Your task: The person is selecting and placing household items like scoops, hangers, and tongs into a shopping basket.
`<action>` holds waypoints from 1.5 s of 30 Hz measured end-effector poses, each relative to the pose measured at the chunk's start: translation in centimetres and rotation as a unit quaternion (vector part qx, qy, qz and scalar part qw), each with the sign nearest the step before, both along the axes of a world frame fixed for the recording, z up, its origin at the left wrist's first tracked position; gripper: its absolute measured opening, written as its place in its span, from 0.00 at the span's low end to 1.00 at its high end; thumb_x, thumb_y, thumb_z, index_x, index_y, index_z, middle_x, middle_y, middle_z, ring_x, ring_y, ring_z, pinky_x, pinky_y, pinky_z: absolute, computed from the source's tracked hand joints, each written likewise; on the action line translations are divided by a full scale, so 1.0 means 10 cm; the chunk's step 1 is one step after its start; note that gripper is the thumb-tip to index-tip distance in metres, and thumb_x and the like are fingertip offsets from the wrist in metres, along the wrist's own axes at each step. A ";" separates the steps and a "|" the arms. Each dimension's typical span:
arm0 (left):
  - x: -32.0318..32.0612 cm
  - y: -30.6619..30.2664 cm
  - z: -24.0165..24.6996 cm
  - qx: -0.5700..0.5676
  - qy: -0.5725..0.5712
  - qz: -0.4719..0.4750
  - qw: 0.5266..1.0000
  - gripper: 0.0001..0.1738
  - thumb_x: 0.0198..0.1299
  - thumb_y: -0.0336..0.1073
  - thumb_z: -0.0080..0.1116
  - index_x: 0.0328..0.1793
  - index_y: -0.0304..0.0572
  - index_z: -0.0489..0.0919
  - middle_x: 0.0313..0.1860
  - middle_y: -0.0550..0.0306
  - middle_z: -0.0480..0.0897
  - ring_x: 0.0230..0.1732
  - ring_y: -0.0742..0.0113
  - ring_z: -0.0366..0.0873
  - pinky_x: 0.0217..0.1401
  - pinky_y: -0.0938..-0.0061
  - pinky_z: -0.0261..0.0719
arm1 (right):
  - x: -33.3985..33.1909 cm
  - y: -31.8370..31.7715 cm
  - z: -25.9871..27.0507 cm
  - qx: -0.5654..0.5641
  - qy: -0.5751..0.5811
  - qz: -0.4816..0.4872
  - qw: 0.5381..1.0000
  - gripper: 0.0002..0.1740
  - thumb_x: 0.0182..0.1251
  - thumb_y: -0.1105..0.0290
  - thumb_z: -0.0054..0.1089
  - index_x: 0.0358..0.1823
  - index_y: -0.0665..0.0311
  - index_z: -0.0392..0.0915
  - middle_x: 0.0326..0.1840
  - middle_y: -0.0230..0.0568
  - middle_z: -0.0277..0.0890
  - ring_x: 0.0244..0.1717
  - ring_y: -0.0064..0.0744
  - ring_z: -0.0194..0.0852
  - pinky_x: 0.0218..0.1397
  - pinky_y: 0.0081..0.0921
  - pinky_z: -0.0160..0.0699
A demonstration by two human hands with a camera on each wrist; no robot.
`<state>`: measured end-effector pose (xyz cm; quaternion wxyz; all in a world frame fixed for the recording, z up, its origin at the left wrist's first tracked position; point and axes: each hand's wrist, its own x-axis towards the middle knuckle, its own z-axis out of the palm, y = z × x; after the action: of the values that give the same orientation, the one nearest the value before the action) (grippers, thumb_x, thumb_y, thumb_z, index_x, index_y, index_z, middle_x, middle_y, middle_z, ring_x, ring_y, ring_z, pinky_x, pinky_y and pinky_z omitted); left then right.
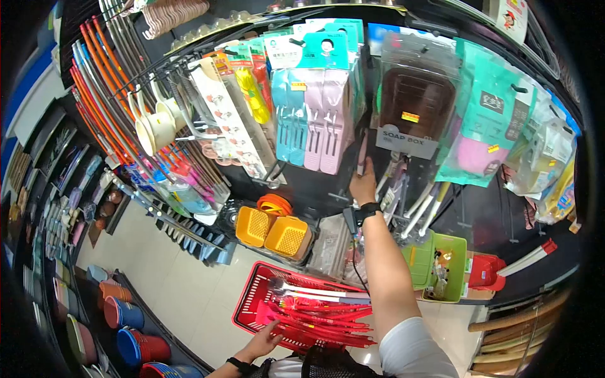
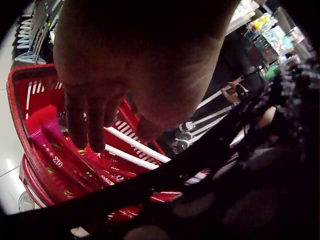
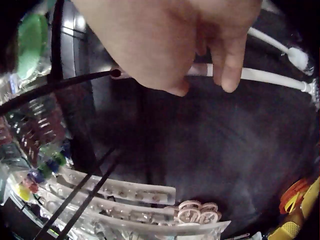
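My right hand (image 1: 362, 184) is up at the display wall, gripping a long-handled brush by its handle (image 3: 257, 75). The handle is white, with a pinkish end (image 1: 362, 154) that has a hole, right at the tip of a black hook (image 3: 65, 86). My palm and fingers cover part of it. Low at the front, my left hand (image 1: 261, 343) hangs over the edge of a red shopping basket (image 1: 252, 286), fingers loose and pointing down. Below those fingers lie several red plastic packages (image 2: 60, 160) and white-handled brushes (image 1: 321, 292).
Soap boxes (image 1: 419, 82) and packed goods hang around my right hand. More white-handled brushes (image 1: 419, 211) hang just to its right. Yellow baskets (image 1: 287, 236) and a green bin (image 1: 463, 261) stand beneath. Buckets (image 1: 142, 346) line the left shelf.
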<state>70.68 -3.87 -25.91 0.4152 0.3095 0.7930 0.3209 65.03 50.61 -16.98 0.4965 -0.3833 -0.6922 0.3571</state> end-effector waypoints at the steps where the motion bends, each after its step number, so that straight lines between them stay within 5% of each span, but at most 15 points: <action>1: 0.04 0.03 0.15 -0.020 -0.003 0.017 1.000 0.37 0.69 0.39 0.64 0.81 0.40 0.62 0.67 0.35 0.78 0.54 0.53 0.86 0.55 0.64 0.83 | -0.06 0.09 -0.01 -0.005 0.006 0.004 1.000 0.38 0.68 0.68 0.64 0.75 0.75 0.61 0.66 0.63 0.75 0.64 0.55 0.78 0.65 0.39 0.75; 3: 0.06 -0.05 0.13 -0.013 0.011 0.024 1.000 0.37 0.69 0.40 0.63 0.80 0.41 0.62 0.67 0.36 0.78 0.54 0.54 0.86 0.55 0.64 0.83 | -0.13 0.17 0.08 -0.080 0.015 0.026 0.996 0.36 0.67 0.70 0.63 0.74 0.72 0.63 0.64 0.62 0.76 0.64 0.57 0.78 0.65 0.40 0.75; 9: 0.13 -0.14 0.15 0.015 0.015 0.043 0.999 0.33 0.71 0.40 0.61 0.78 0.40 0.64 0.64 0.38 0.80 0.54 0.55 0.86 0.56 0.63 0.83 | -0.19 0.47 -0.18 -0.027 0.024 0.075 0.997 0.15 0.72 0.69 0.57 0.55 0.68 0.78 0.44 0.57 0.83 0.47 0.56 0.84 0.51 0.42 0.79; 13: 0.09 -0.10 0.15 0.026 0.017 0.040 0.999 0.33 0.69 0.38 0.62 0.78 0.39 0.66 0.62 0.39 0.81 0.53 0.54 0.84 0.55 0.64 0.83 | 0.07 0.02 -0.20 -0.043 -0.007 0.111 0.993 0.14 0.72 0.68 0.57 0.54 0.68 0.76 0.43 0.58 0.84 0.46 0.58 0.84 0.48 0.41 0.79; 14: 0.07 -0.12 0.01 0.042 0.010 0.043 0.998 0.33 0.69 0.37 0.62 0.78 0.39 0.66 0.61 0.40 0.82 0.53 0.55 0.84 0.55 0.65 0.82 | 0.19 -0.21 -0.09 0.031 -0.018 0.094 0.995 0.15 0.71 0.68 0.57 0.54 0.69 0.75 0.43 0.59 0.84 0.46 0.59 0.85 0.47 0.41 0.79; 16: 0.03 -0.06 0.03 0.087 0.023 0.023 0.996 0.33 0.69 0.37 0.62 0.78 0.39 0.66 0.61 0.41 0.82 0.54 0.56 0.83 0.55 0.66 0.82 | 0.33 -0.49 -0.04 -0.054 -0.011 0.134 0.989 0.16 0.71 0.68 0.58 0.54 0.70 0.74 0.43 0.59 0.84 0.46 0.59 0.85 0.47 0.41 0.80; 18: -0.03 0.03 0.13 0.067 0.032 0.006 0.997 0.32 0.69 0.37 0.62 0.77 0.38 0.67 0.62 0.40 0.81 0.55 0.54 0.84 0.58 0.63 0.82 | 0.51 -0.79 0.07 -0.098 -0.054 0.158 0.981 0.18 0.73 0.63 0.62 0.55 0.70 0.73 0.41 0.53 0.85 0.37 0.41 0.88 0.40 0.34 0.82; 21: -0.09 0.22 0.31 0.096 0.021 0.003 0.995 0.33 0.69 0.38 0.61 0.77 0.36 0.67 0.64 0.37 0.80 0.61 0.50 0.82 0.64 0.62 0.79 | 0.64 -1.13 -0.01 -0.090 0.010 0.213 0.973 0.18 0.75 0.61 0.61 0.55 0.69 0.73 0.36 0.42 0.82 0.32 0.31 0.85 0.38 0.29 0.83; 28: -0.30 0.59 0.53 0.214 0.046 -0.038 0.975 0.33 0.72 0.40 0.60 0.78 0.35 0.65 0.70 0.39 0.75 0.68 0.53 0.75 0.68 0.65 0.75 | 1.03 -1.98 0.51 -0.148 0.031 0.260 0.954 0.16 0.77 0.68 0.59 0.59 0.69 0.71 0.46 0.40 0.79 0.37 0.26 0.83 0.39 0.23 0.84; 30: -0.32 0.68 0.77 0.210 0.002 -0.029 0.977 0.33 0.71 0.38 0.59 0.78 0.33 0.64 0.71 0.37 0.73 0.70 0.47 0.74 0.74 0.61 0.70 | 1.14 -2.19 0.54 -0.169 0.092 0.269 0.944 0.15 0.77 0.71 0.59 0.59 0.69 0.71 0.45 0.38 0.79 0.38 0.24 0.83 0.40 0.21 0.84; 34: -0.33 0.83 0.74 0.342 0.143 -0.010 0.929 0.35 0.69 0.33 0.61 0.79 0.35 0.61 0.74 0.35 0.68 0.76 0.43 0.66 0.78 0.60 0.64 | 1.45 -2.80 0.98 -0.134 0.079 0.255 0.954 0.12 0.79 0.72 0.54 0.58 0.70 0.70 0.52 0.42 0.78 0.37 0.25 0.83 0.39 0.21 0.84; 38: -0.25 0.87 0.80 0.328 0.140 0.018 0.934 0.38 0.67 0.33 0.62 0.80 0.37 0.59 0.76 0.33 0.65 0.79 0.37 0.60 0.80 0.58 0.61 | 1.71 -3.27 1.06 -0.129 0.075 0.241 0.959 0.13 0.81 0.70 0.53 0.60 0.69 0.68 0.53 0.43 0.77 0.37 0.27 0.84 0.39 0.21 0.85; 45: -0.23 0.62 0.54 0.290 0.127 -0.009 0.948 0.25 0.67 0.36 0.61 0.70 0.46 0.73 0.64 0.45 0.78 0.59 0.45 0.81 0.59 0.58 0.81 | 1.96 -3.74 0.92 -0.255 0.120 0.165 0.945 0.12 0.82 0.65 0.51 0.57 0.65 0.67 0.54 0.43 0.77 0.35 0.24 0.83 0.36 0.18 0.85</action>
<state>68.42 2.34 -20.54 0.2057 0.4618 0.7093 0.4912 84.59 13.18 -7.73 0.3960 -0.3321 -0.5662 0.6421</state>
